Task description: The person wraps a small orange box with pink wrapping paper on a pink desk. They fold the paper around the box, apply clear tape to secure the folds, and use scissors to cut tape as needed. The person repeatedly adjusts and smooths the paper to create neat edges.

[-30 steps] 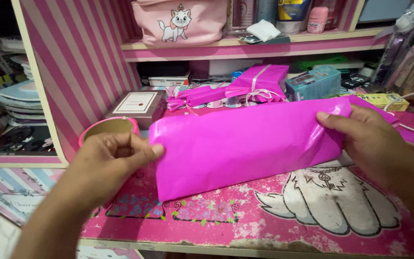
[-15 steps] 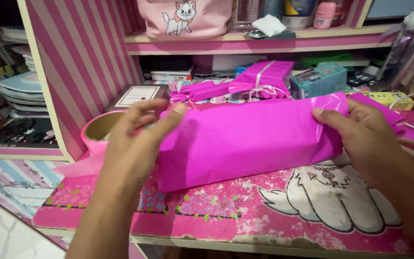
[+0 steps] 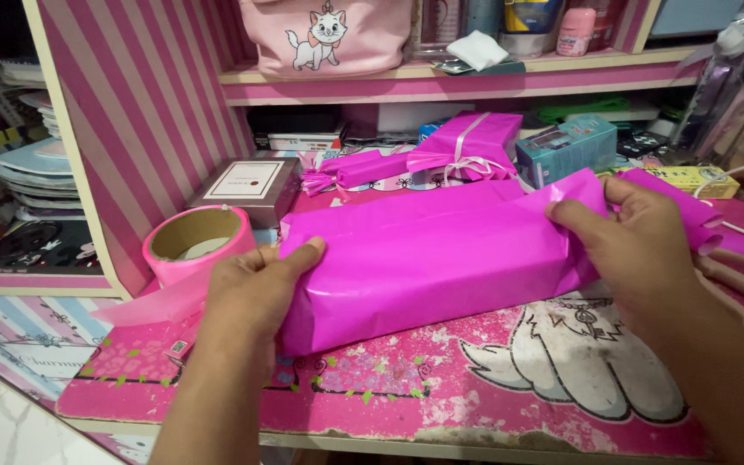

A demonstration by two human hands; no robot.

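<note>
A long parcel in bright magenta wrapping paper [image 3: 428,258] lies across the pink desk [image 3: 510,405]. My left hand [image 3: 251,288] grips its left end, thumb on top of the paper. At the right end, my right hand [image 3: 635,245] pinches the loose, crumpled paper together. A roll of pink tape [image 3: 195,245] stands just left of the parcel, a strip of tape trailing from it under my left hand.
Behind the parcel are a small brown box [image 3: 247,185], a wrapped magenta gift with white ribbon [image 3: 467,146], a teal box [image 3: 566,146] and a yellow box [image 3: 691,179]. A pink cat-print bag [image 3: 329,34] sits on the shelf. Striped panel stands at left.
My left hand has slid down from the parcel's top to grip its left end, uncovering the tape roll. The right hand stays on the right end. The view has shifted slightly.
</note>
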